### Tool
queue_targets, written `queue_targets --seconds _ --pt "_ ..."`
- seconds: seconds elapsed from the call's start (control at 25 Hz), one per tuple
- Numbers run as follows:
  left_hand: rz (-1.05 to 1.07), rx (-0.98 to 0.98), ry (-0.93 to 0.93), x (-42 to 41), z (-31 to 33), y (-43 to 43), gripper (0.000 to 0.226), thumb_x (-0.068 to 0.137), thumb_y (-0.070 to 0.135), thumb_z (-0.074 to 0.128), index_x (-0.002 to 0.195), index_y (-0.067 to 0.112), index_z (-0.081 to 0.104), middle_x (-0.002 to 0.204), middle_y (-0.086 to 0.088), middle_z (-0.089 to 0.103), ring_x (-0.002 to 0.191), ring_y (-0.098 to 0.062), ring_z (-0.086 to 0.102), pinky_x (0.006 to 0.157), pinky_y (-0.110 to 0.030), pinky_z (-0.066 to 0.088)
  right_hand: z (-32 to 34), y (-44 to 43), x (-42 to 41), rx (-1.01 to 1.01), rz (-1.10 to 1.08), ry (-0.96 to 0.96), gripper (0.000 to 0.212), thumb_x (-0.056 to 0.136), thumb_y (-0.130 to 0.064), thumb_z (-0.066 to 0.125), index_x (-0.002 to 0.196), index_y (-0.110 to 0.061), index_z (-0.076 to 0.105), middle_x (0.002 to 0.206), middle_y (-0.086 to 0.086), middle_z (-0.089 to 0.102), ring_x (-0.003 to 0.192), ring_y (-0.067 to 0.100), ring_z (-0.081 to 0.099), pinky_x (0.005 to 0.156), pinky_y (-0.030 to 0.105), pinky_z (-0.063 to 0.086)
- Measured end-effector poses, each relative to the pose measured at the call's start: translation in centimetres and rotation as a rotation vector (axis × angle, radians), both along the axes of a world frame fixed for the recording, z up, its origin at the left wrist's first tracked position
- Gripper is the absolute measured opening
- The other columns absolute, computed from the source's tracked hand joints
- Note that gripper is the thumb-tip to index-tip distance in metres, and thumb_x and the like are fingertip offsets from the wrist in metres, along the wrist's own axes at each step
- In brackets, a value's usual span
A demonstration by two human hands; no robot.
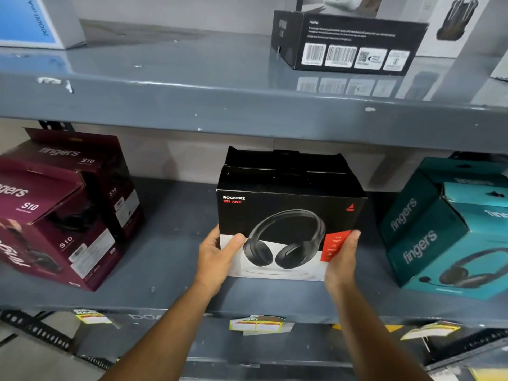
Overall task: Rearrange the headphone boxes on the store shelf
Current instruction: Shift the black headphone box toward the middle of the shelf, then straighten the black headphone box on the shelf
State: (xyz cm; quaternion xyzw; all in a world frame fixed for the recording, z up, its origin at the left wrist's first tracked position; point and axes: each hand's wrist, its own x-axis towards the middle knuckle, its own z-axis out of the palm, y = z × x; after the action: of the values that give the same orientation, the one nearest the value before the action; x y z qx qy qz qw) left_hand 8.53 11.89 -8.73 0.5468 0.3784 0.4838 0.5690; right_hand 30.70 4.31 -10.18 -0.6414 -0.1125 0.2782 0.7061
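Observation:
A black Rockerz headphone box (286, 215) stands in the middle of the grey middle shelf (170, 243), its front picture facing me. A second black box stands right behind it, only its top showing. My left hand (217, 257) grips the front box's lower left edge, thumb on the front face. My right hand (342, 259) holds its lower right edge over the red panel. Maroon Fingers S10 boxes (55, 215) sit at the left of the shelf. Teal Fingers boxes (445, 229) sit at the right.
The upper shelf (192, 86) carries a black box with barcodes (349, 42) at the right and a blue and white box (33, 20) at the far left. Yellow price tags (258, 324) hang from the middle shelf's front edge.

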Motion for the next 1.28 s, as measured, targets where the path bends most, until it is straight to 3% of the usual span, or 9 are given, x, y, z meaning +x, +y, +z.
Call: queue_targets --seconds 0.16,0.28,0.4,0.52,0.64,0.72,0.88,1.08,1.28 --pt "0.049 -0.036 0.054 0.0 0.6 -0.6 0.025 0.079 0.027 0.064 0.102 0.036 0.067 0.088 0.017 0.074 0.085 -0.006 0.068 0.076 -0.022 0.052 0.5 -0.9 -0.6 0.029 0.042 -0.107 0.054 0.095 -0.054 0.026 0.113 -0.018 0.062 0.114 0.024 0.064 0.11 0.036 0.061 0.095 0.039 0.046" --pt "0.423 0.218 0.082 0.0 -0.2 -5.9 0.033 0.083 0.032 0.054 0.111 0.013 0.053 0.115 0.018 0.058 0.108 -0.007 0.057 0.096 -0.019 0.039 0.6 -4.9 -1.6 0.181 -0.018 -0.347 0.051 0.096 -0.035 0.036 0.137 -0.005 0.046 0.134 0.011 0.056 0.123 0.018 0.054 0.103 0.031 0.043" --pt "0.054 0.474 0.106 4.4 -1.6 -15.6 0.043 0.084 0.052 0.056 0.094 0.01 0.053 0.119 0.021 0.054 0.111 0.005 0.052 0.093 -0.012 0.038 -1.1 -13.0 0.4 0.232 -0.22 -0.547 0.04 0.089 -0.037 0.048 0.12 -0.012 0.054 0.113 -0.009 0.059 0.104 -0.004 0.057 0.091 0.014 0.044" --pt "-0.33 0.481 0.106 12.8 -1.4 -19.2 0.081 0.077 0.064 0.064 0.141 0.022 0.036 0.158 0.008 0.029 0.145 -0.013 0.027 0.116 -0.028 0.025 0.3 -19.4 9.6 0.24 -0.538 -0.636 0.026 0.089 -0.035 0.043 0.111 -0.021 0.045 0.102 -0.009 0.048 0.093 -0.014 0.051 0.086 0.009 0.038" --pt "-0.431 0.215 0.231 22.7 1.6 -17.4 0.137 0.055 0.062 0.08 0.15 0.029 -0.013 0.164 0.006 -0.011 0.15 -0.01 -0.005 0.123 -0.035 0.008 3.6 -20.9 20.4 0.216 -0.383 -0.401 0.052 0.099 -0.041 0.031 0.13 -0.003 0.044 0.126 0.013 0.054 0.122 0.011 0.05 0.108 0.035 0.036" --pt "-0.47 0.085 0.253 27.5 2.0 -15.3 0.146 0.045 0.058 0.082 0.149 0.029 -0.018 0.165 -0.003 -0.002 0.15 -0.014 0.007 0.122 -0.041 0.017 3.8 -19.1 24.3 0.234 -0.185 -0.1 0.058 0.102 -0.043 0.022 0.14 -0.004 0.043 0.142 0.02 0.05 0.134 0.031 0.044 0.115 0.048 0.031" --pt "-0.527 0.008 0.027 31.7 0.1 -13.5 0.107 0.054 0.043 0.091 0.142 0.045 0.03 0.139 -0.007 0.056 0.123 -0.021 0.059 0.099 -0.047 0.051 4.2 -16.3 27.5 0.271 0.135 0.122 0.073 0.094 -0.06 0.009 0.097 -0.034 0.077 0.099 -0.014 0.077 0.095 0.001 0.07 0.085 0.024 0.056" --pt "-0.457 0.016 0.011 33.5 -0.6 -15.2 0.112 0.062 0.04 0.088 0.15 0.026 0.02 0.143 -0.014 0.051 0.129 -0.033 0.053 0.101 -0.062 0.045 4.2 -16.3 29.7 0.257 0.099 0.154 0.07 0.095 -0.062 0.011 0.091 -0.032 0.073 0.088 -0.021 0.075 0.109 0.01 0.06 0.089 0.029 0.046" --pt "-0.479 -0.006 0.0 33.9 -0.7 -15.8 0.102 0.073 0.028 0.075 0.153 0.023 0.011 0.148 -0.015 0.044 0.132 -0.029 0.05 0.105 -0.057 0.044 2.7 -18.1 29.6 0.228 0.036 0.177 0.064 0.093 -0.064 0.009 0.096 -0.034 0.066 0.092 -0.018 0.072 0.091 0.006 0.064 0.076 0.029 0.05"
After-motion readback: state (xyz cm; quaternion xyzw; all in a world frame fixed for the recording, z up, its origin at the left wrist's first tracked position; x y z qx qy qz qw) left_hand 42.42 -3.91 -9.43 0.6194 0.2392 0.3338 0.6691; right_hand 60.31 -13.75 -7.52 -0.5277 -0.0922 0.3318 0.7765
